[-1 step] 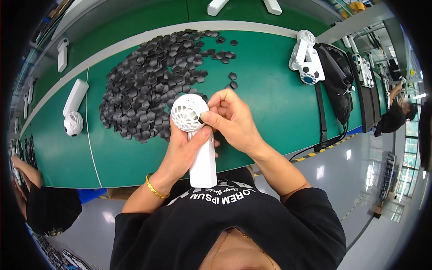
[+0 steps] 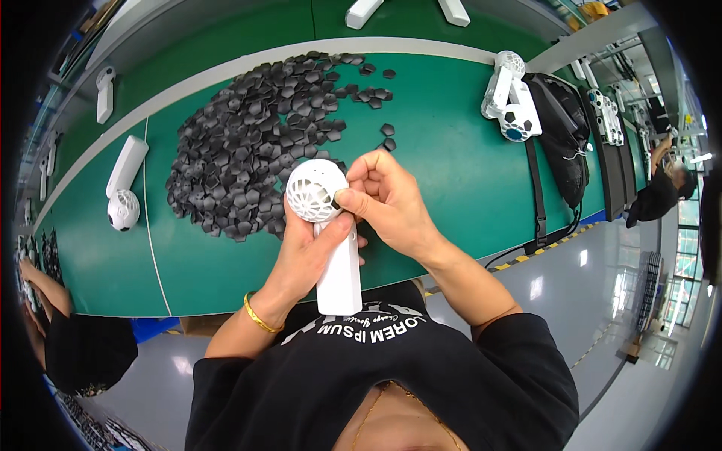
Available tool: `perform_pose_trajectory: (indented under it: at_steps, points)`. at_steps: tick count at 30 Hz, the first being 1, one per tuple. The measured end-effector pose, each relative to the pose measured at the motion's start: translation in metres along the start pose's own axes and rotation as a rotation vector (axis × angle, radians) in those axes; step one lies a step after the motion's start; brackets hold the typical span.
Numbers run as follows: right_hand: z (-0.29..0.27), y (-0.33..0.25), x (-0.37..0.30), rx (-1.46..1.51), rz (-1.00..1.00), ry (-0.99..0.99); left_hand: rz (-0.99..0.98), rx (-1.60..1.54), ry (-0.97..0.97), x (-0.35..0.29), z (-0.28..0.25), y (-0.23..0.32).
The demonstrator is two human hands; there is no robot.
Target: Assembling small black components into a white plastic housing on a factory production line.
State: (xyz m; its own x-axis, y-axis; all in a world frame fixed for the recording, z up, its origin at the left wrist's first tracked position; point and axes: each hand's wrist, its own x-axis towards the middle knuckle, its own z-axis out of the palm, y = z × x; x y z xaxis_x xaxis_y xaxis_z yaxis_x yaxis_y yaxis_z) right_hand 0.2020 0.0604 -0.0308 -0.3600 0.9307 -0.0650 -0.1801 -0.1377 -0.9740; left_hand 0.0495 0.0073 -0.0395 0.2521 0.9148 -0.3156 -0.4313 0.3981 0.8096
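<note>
White lettering [image 2: 376, 332] crosses the black T-shirt [image 2: 301, 391], bodyward of the grip. Left hand [image 2: 301, 255]: grasping the white handheld fan [image 2: 343, 257] at its neck — ball-shaped grille head [image 2: 307, 197] beyond the grip, handle [image 2: 340, 287] running toward the body, long axis fore-and-aft. Right hand [image 2: 391, 209]: thumb at the head's right edge, against a small black piece [image 2: 338, 201]; pinch closure cannot be determined.

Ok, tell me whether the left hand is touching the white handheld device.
Touching. The head view shows the left hand around the neck of the white handheld device, its thumb lying across the front.
</note>
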Motion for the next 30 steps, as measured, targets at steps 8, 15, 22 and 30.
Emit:
perform_pose_trajectory:
  at_steps: [8, 15, 22, 30]
  points:
    - [-0.080, -0.024, 0.084, -0.678, -0.220, 0.235, -0.005, 0.059, 0.002, -0.005, 0.002, 0.001]
    - [-0.102, -0.016, 0.135, -1.273, -0.177, 0.413, -0.038, 0.076, 0.016, -0.005, -0.003, 0.007]
    - [-0.094, -0.022, 0.121, -0.736, -0.162, 0.270, -0.077, 0.030, 0.009, 0.002, -0.003, 0.012]
    - [-0.024, -0.047, 0.018, -0.222, -0.004, -0.204, -0.108, 0.124, 0.002, -0.006, 0.002, 0.018]
